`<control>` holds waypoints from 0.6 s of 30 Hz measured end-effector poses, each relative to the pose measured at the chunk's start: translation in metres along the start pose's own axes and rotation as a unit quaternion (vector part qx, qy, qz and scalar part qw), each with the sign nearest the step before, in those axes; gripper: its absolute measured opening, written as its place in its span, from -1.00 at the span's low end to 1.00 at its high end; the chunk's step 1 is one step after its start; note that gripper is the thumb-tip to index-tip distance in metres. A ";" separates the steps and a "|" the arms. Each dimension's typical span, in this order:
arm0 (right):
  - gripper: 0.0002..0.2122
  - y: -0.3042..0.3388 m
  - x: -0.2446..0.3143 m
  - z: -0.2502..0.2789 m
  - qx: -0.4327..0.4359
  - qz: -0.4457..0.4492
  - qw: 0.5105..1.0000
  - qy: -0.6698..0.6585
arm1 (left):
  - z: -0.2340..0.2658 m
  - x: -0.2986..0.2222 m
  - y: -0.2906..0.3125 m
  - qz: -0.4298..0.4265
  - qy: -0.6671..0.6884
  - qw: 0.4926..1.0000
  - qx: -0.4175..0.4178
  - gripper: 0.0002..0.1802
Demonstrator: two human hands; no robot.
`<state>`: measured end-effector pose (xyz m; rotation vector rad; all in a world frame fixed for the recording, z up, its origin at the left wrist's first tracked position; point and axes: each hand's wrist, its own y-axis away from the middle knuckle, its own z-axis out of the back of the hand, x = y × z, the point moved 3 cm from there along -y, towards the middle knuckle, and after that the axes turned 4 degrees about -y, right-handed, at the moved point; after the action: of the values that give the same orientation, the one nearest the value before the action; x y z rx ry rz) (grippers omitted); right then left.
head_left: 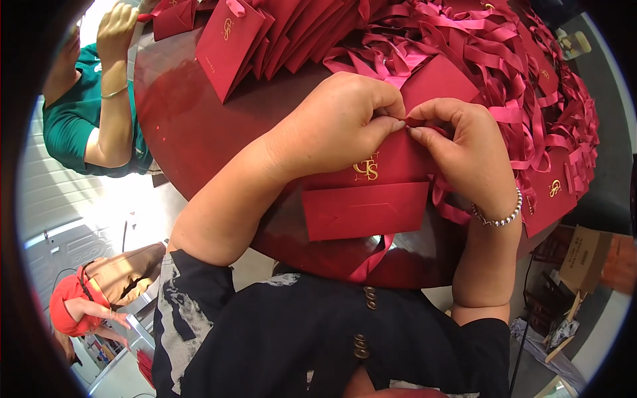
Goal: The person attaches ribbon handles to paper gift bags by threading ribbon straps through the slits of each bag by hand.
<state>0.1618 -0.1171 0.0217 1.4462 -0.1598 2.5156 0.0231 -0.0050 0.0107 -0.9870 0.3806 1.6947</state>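
A red paper gift bag (325, 211) with gold lettering lies in front of me on the table, its folded bottom toward my body. Over its upper part, my left hand (352, 119) is closed in a pinch, thumb against bent forefinger. My right hand (464, 136) pinches close beside it, the fingertips of both hands nearly meeting. A small dark-red bit shows between them; whether it is ribbon or paper I cannot make out. A pink-red ribbon (373, 260) trails from under the bag toward the table's near edge.
Several red bags (229, 50) stand leaning together at the far left of the dark red round table (179, 106). A large heap of ribbons (484, 46) and bags covers the far right. One person in green (99, 126) sits at left; another in red (73, 305) bends farther off. A cardboard box (585, 255) stands at right.
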 end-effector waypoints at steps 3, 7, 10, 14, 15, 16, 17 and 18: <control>-0.86 -0.001 -0.002 -0.002 -0.008 0.001 1.000 0.000 | -0.005 -0.004 0.002 -0.073 -0.078 0.994 -0.037 -0.92; -0.85 0.000 0.003 -0.014 -0.042 0.034 0.993 0.105 | -0.010 -0.014 0.006 -0.107 -0.177 0.977 -0.042 -0.91; -0.86 0.002 0.002 -0.014 -0.059 0.053 0.988 0.135 | -0.011 -0.012 0.006 -0.114 -0.180 0.976 -0.043 -0.91; -0.91 0.001 -0.001 0.007 -0.086 -0.007 0.996 -0.005 | 0.000 -0.002 -0.002 0.033 0.002 0.999 -0.007 -0.87; -0.92 -0.001 -0.005 0.008 -0.085 -0.014 0.993 -0.085 | 0.004 0.006 -0.003 0.092 0.066 0.993 0.029 -0.84; -0.92 -0.001 -0.004 0.012 -0.083 -0.012 0.993 -0.084 | 0.005 0.012 -0.003 0.124 0.118 0.985 0.025 -0.83; -0.92 0.000 -0.001 0.016 -0.063 -0.024 0.994 -0.084 | 0.007 0.016 -0.002 0.149 0.162 0.975 0.031 -0.82; -0.92 0.001 0.002 0.019 -0.043 -0.034 0.995 -0.084 | 0.008 0.018 -0.003 0.172 0.205 0.963 0.037 -0.82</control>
<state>0.1767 -0.1221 0.0327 1.5986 -0.2404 2.3030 0.0210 0.0130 0.0024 -1.2733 0.9263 1.7583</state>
